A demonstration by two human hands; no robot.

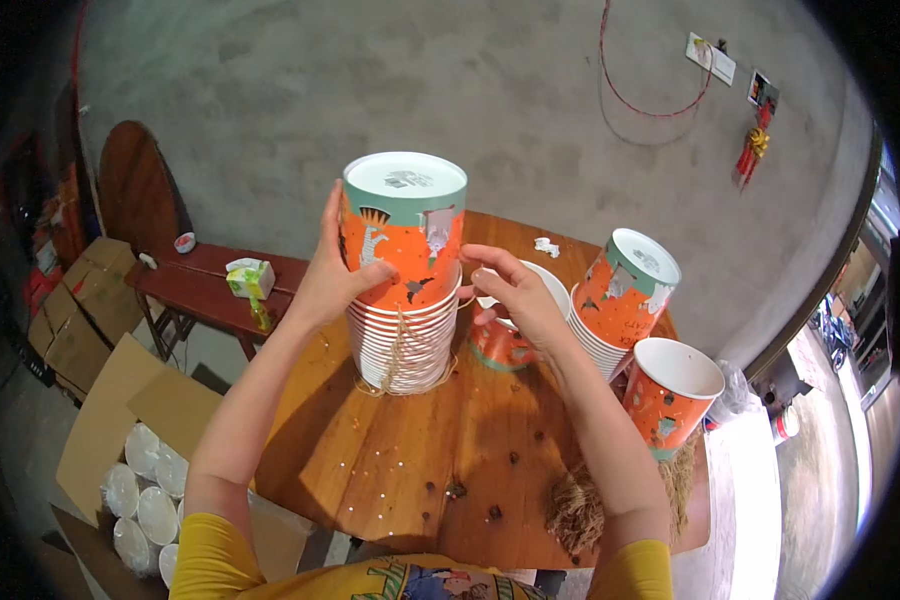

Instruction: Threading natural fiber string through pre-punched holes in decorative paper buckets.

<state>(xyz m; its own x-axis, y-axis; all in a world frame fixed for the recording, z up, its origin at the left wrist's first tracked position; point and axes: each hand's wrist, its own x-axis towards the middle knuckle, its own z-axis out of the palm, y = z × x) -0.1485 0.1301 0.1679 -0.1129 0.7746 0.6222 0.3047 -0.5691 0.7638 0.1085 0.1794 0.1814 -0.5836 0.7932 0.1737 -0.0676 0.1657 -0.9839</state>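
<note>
Head view, looking down on a round wooden table (pixel 400 470). An inverted stack of paper buckets (pixel 403 290), orange with a teal band and animal print, stands base-up near the table's middle; white rolled rims fan out in the lower half, and strands of straw twine (pixel 400 352) run up the side and loop round its foot. Left hand (pixel 332 270) is wrapped on the left wall of the topmost bucket, thumb across the front, fingers behind: closed on it. Right hand (pixel 515 295) sits just right of the stack with fingers half curled; the fingertips meet the rims at the stack's edge, but I cannot tell whether it grips them or pinches twine. Behind the right hand, a single bucket (pixel 500 335) stands upright and mostly hidden. Further right a second inverted stack (pixel 625 290) leans, and an upright bucket (pixel 670 395) stands near the table edge. A tuft of loose straw fibre (pixel 580 510) lies at the near rim. Left of the table: a dark red bench (pixel 205 290) with a green-and-white box (pixel 250 278), and on the floor an open cardboard carton (pixel 105 420) holding white lids (pixel 145 490). Judgement on handling: thin-walled paper, light, walls crush under a hard squeeze; nested pieces slide apart readily and the printed surface looks smooth. Best hold is both palms spread on opposite walls, or under the stiffer rolled rims.
</note>
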